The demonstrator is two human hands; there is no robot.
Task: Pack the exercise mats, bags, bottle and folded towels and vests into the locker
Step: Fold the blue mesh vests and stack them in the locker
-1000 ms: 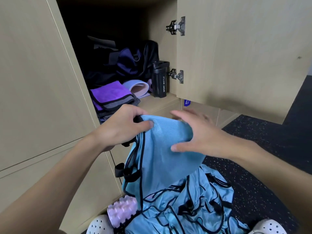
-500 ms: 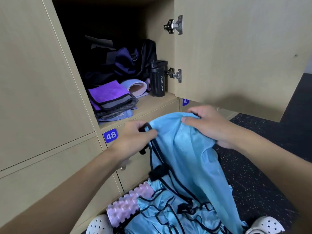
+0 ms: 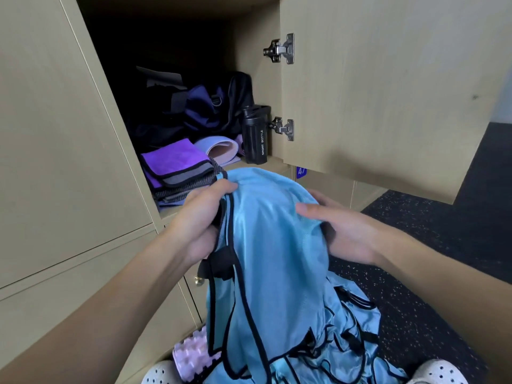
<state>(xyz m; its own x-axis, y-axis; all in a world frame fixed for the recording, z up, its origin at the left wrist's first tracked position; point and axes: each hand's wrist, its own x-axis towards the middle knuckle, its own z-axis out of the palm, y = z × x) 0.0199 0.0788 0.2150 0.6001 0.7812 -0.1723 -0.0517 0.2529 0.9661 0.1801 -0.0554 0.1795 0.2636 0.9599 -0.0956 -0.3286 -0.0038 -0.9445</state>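
Note:
A light blue vest (image 3: 274,239) with black trim hangs in front of me, draped over both hands. My left hand (image 3: 202,217) grips its black-edged left side. My right hand (image 3: 340,231) holds the right side, thumb on top of the cloth and fingers underneath. More blue vests (image 3: 340,339) lie heaped on the floor below. Inside the open locker (image 3: 177,87) sit dark bags (image 3: 194,112), a stack of folded purple and grey towels (image 3: 177,164), a rolled pale mat (image 3: 221,148) and a black sport bottle (image 3: 255,134).
The locker door (image 3: 388,87) stands open to the right, hinges showing. Shut locker doors (image 3: 55,134) fill the left. A pink knobbly foam roller (image 3: 194,353) lies on the dark speckled floor (image 3: 432,245) between my white shoes (image 3: 159,374).
Both hands have raised the vest and spread it between them; the right hand has shifted from the top edge to the right side. The vest now covers the number plate under the locker.

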